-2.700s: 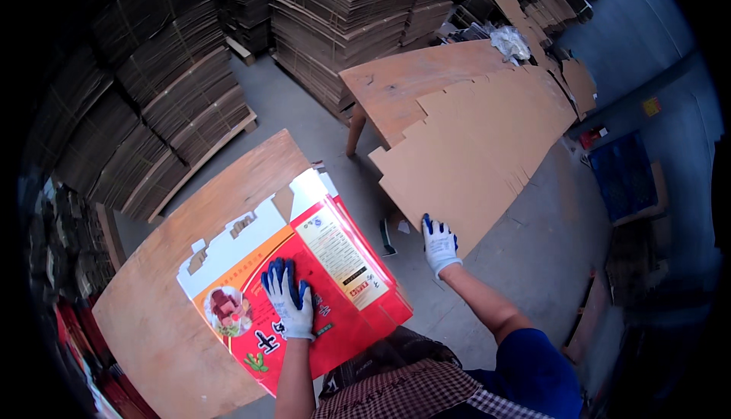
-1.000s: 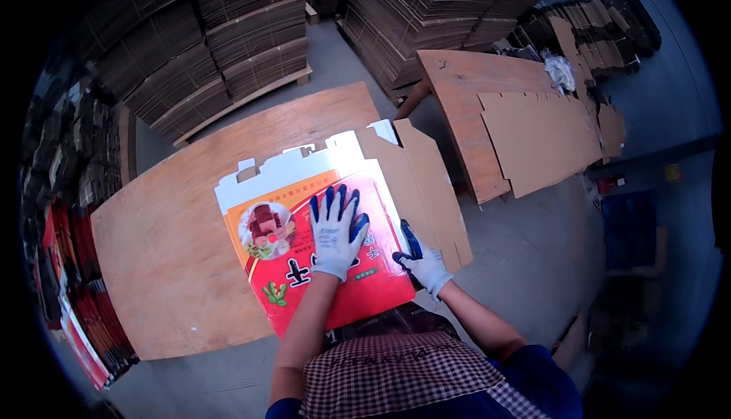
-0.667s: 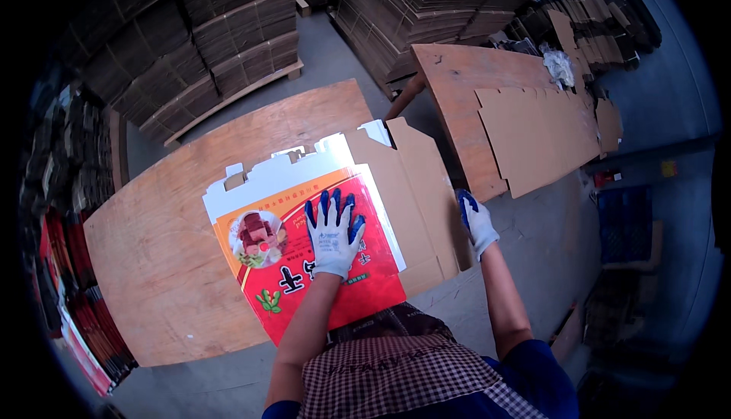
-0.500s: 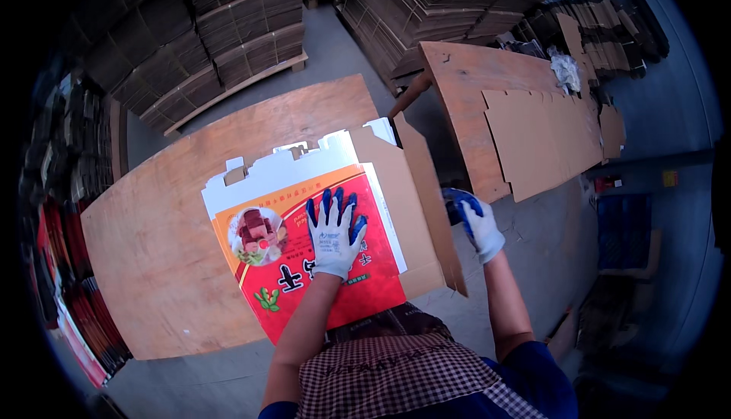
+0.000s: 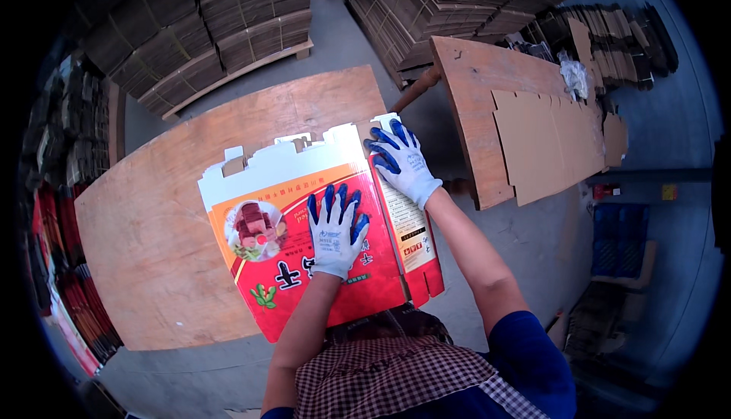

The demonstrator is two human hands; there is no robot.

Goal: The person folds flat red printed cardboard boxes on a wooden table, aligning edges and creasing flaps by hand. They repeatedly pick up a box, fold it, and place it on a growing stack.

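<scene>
A flat printed carton blank [image 5: 297, 225], red and orange with a meat picture and white flaps along its far edge, lies on the wooden table just in front of me. My left hand [image 5: 335, 232], in a white glove with blue fingertips, rests flat on the red panel with its fingers spread. On the far end of the carton's right-hand side panel [image 5: 408, 221] lies my right hand [image 5: 402, 162], gloved the same way, its fingers stretched out and apart. That panel shows its printed red and cream face. Nothing is gripped by either hand.
The wooden table [image 5: 160, 236] extends left. A second wooden table [image 5: 476, 126] to the right carries a plain brown cardboard sheet [image 5: 544, 145] and crumpled plastic [image 5: 573, 78]. Bundled cardboard stacks [image 5: 263, 46] stand beyond. Red printed sheets [image 5: 84, 297] are piled at the left.
My right hand has come from beyond the carton's right side onto the side panel. Previously raised with brown inside showing, the panel now lies printed face up. My left hand has stayed in place.
</scene>
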